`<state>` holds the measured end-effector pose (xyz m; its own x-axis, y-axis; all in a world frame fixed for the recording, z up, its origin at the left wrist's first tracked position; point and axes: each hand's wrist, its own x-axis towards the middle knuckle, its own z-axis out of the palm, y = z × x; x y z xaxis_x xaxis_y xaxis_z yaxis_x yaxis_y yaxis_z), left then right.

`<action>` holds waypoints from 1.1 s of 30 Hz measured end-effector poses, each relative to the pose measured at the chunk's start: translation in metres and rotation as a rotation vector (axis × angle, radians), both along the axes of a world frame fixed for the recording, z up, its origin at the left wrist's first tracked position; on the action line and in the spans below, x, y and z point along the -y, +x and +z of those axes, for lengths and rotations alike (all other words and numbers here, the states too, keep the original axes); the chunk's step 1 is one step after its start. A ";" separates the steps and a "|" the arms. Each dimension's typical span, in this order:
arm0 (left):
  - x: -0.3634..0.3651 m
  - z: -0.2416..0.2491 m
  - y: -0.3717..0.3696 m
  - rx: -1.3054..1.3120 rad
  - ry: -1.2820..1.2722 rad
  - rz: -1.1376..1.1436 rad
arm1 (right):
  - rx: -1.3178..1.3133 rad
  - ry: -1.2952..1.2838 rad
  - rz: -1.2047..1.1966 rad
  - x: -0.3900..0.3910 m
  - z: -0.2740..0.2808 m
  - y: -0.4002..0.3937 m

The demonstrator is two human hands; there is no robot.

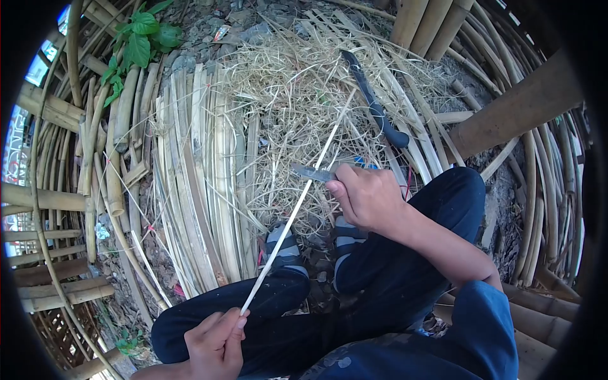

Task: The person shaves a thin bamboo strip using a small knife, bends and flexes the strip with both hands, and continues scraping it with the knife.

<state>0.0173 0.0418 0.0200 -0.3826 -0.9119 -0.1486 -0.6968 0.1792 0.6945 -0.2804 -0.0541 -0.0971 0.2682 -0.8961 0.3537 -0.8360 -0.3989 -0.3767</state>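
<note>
My left hand (215,342) is closed round the near end of a thin, pale bamboo stick (278,244), low over my left thigh. The stick slants up and away over the shavings. My right hand (370,197) grips a small knife (315,173), its handle hidden inside my fingers. The blade lies across the stick near its middle and appears to touch it. Beyond the right hand, a dark, curved tool with a knobbed end (373,104) lies on the shavings, close to the stick's far end.
A heap of curly bamboo shavings (285,95) covers the ground ahead. Split bamboo strips (202,171) lie in a row on the left. A thick bamboo pole (519,104) slants in from the right. Green leaves (142,41) grow at upper left, beside a bamboo lattice (54,202).
</note>
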 end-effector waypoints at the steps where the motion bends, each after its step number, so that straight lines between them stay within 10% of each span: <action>1: 0.001 0.000 0.001 0.012 -0.012 0.007 | -0.045 -0.019 0.018 0.005 0.008 -0.003; 20: 0.018 0.014 0.006 -0.054 0.128 0.084 | -0.169 0.001 0.010 0.079 -0.027 -0.051; 27: 0.015 0.013 0.015 -0.043 0.177 0.087 | -0.208 0.329 -0.544 0.103 -0.042 -0.118; 33: 0.015 0.013 0.013 -0.074 0.203 0.189 | 0.288 0.292 -0.740 0.108 -0.018 -0.110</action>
<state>0.0301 0.0267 0.0326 -0.2251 -0.9227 -0.3131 -0.6507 -0.0968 0.7532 -0.3907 -0.1626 -0.1152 -0.4892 -0.8710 0.0455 -0.6989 0.3603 -0.6178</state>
